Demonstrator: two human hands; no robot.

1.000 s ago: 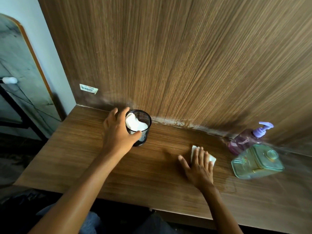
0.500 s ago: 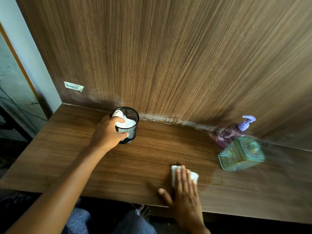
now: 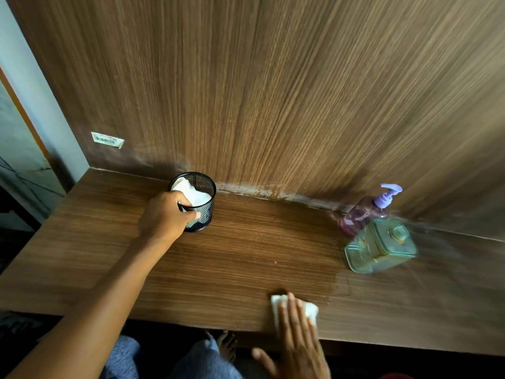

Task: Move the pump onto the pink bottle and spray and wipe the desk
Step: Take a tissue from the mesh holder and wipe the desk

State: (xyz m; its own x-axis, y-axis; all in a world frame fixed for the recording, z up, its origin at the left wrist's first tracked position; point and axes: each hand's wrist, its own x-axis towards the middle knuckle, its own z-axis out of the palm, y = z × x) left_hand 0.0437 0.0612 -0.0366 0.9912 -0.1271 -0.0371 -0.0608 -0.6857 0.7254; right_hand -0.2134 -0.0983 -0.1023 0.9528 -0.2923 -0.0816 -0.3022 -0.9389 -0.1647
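wood-grain desk (image 3: 246, 255) runs along a matching wood-grain back panel (image 3: 273, 91); a small barcode label (image 3: 107, 139) is stuck low on the panel at the left.

1. left hand (image 3: 164, 217): reaches across the desk and grips the black mesh cup (image 3: 203, 212). the fingers curl over the near rim and the thumb presses on the outer wall. the cup stands upright near the back panel and holds crumpled white tissue (image 3: 196, 196).

2. right hand (image 3: 297, 343): lies flat, fingers straight and slightly spread, pressing the white cloth (image 3: 277, 302) onto the desk at its front edge. the palm and thumb hang past the edge. part of the cloth shows to the left and right of the fingers.

3. pink bottle (image 3: 360, 218): stands at the right rear of the desk, close to the back panel. the purple pump (image 3: 388, 194) is seated on its neck, nozzle pointing right.

4. clear green bottle (image 3: 379, 246): stands just in front of the pink bottle and overlaps it in the view; contact between them cannot be determined.

5. a darker damp patch (image 3: 336, 283) shows on the desk between the cloth and the green bottle.
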